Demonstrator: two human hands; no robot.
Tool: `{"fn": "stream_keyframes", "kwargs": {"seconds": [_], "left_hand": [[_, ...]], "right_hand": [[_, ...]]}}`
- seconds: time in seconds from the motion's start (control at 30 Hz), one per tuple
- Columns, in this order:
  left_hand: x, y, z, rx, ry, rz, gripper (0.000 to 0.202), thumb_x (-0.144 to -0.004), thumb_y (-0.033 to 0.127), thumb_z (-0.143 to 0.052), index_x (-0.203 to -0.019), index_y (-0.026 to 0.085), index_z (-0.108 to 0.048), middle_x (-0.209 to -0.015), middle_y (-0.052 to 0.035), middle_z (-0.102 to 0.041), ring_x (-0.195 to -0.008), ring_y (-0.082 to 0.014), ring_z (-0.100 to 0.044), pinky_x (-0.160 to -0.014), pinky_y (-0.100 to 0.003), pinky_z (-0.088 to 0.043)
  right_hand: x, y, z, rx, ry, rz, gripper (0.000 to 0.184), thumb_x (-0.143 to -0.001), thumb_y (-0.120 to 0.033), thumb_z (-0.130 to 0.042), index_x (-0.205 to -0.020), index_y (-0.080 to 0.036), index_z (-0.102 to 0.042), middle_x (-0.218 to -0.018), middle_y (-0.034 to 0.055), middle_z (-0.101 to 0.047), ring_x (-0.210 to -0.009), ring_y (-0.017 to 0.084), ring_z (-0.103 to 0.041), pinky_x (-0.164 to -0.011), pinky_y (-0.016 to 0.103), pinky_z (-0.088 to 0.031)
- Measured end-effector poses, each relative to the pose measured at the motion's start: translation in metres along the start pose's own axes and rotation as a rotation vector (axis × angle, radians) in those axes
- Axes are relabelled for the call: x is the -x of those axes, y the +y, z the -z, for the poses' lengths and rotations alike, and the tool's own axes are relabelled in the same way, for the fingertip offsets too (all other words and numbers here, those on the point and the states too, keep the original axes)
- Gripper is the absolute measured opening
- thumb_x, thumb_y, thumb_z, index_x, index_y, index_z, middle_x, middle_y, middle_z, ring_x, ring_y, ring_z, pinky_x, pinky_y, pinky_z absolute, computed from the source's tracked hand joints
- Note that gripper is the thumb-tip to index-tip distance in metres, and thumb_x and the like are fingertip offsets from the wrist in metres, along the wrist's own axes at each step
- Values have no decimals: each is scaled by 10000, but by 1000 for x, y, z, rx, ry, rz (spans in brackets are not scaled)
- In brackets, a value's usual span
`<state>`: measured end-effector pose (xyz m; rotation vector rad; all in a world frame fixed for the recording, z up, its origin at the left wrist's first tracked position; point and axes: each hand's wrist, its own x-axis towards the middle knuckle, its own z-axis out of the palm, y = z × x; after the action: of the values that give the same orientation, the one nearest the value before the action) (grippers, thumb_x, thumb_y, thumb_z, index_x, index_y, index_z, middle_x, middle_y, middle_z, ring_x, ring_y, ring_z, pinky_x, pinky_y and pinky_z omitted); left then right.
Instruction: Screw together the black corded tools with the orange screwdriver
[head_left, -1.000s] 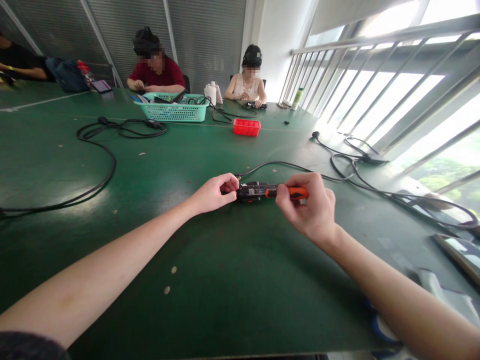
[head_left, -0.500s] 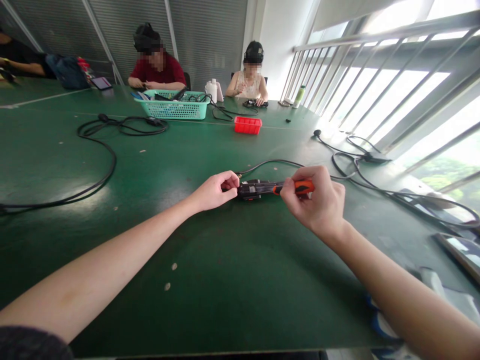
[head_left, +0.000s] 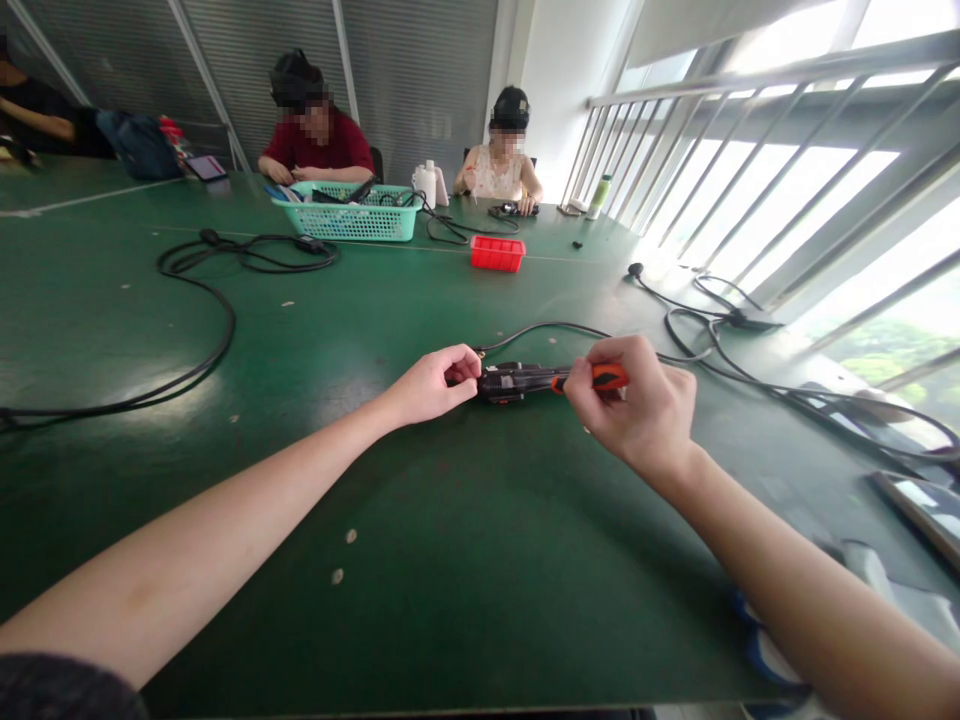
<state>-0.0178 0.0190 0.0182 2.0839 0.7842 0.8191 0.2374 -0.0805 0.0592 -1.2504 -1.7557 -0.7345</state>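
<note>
A black and orange hand tool (head_left: 525, 380) lies across the middle of the green table (head_left: 450, 560). My right hand (head_left: 637, 410) is closed around its orange handles. My left hand (head_left: 435, 385) is pinched at the tool's black head, where the end of a thin black cable (head_left: 555, 327) comes in. That cable curves away to the right over the table. What sits between my left fingertips is too small to make out.
Two people sit at the far end, near a teal basket (head_left: 352, 218) and a red tray (head_left: 496, 253). A thick black cable (head_left: 210, 300) loops on the left. More cables (head_left: 750, 350) coil by the window railing. A flat device (head_left: 919, 505) lies at the right edge.
My right hand has slid slightly right along the handles and closed tighter. The view has shifted a little. My left hand stays pinched at the tool's head.
</note>
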Motion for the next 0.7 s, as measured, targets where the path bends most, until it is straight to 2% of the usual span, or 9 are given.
{"fn": "stream_keyframes", "kwargs": {"seconds": [0.13, 0.3, 0.53, 0.6, 0.7], "left_hand": [[0, 1, 0, 1, 6, -5, 108, -839, 253, -625, -931, 203, -601, -933, -11, -652, -839, -168, -633, -824, -305, -533], [0, 1, 1, 4, 2, 4, 104, -842, 255, -629, -929, 206, -600, -923, -7, -647, -830, -168, -631, -811, -304, -532], [0, 1, 1, 4, -2, -12, 91, -851, 244, -623, -928, 204, -596, -918, -5, -641, -835, -165, -626, -810, -301, -521], [0, 1, 1, 1, -4, -8, 88, -854, 248, -619, -928, 206, -595, -913, -5, -639, -831, -165, -625, -806, -302, -520], [0, 1, 1, 2, -1, 2, 89, -851, 250, -618, -924, 206, -594, -908, -5, -640, -824, -165, -626, -799, -300, -520]], "right_hand": [[2, 0, -1, -31, -5, 66, 98, -906, -319, -643, -889, -243, -585, -613, -41, -624, -465, 118, -570, -487, 256, -407], [3, 0, 1, 3, 57, 57, 107, -903, -321, -651, -861, -251, -582, -598, -39, -618, -460, 125, -569, -492, 266, -417], [-1, 0, 1, 23, -20, 78, 124, -918, -332, -665, -908, -237, -586, -615, -43, -641, -491, 122, -607, -491, 257, -370], [-2, -1, 1, 16, -30, 65, 149, -920, -351, -668, -963, -234, -586, -656, -32, -671, -507, 135, -627, -490, 260, -376], [-1, -5, -1, -68, -50, 6, 295, -904, -361, -671, -1124, -216, -540, -773, 0, -719, -540, 167, -661, -501, 277, -427]]}}
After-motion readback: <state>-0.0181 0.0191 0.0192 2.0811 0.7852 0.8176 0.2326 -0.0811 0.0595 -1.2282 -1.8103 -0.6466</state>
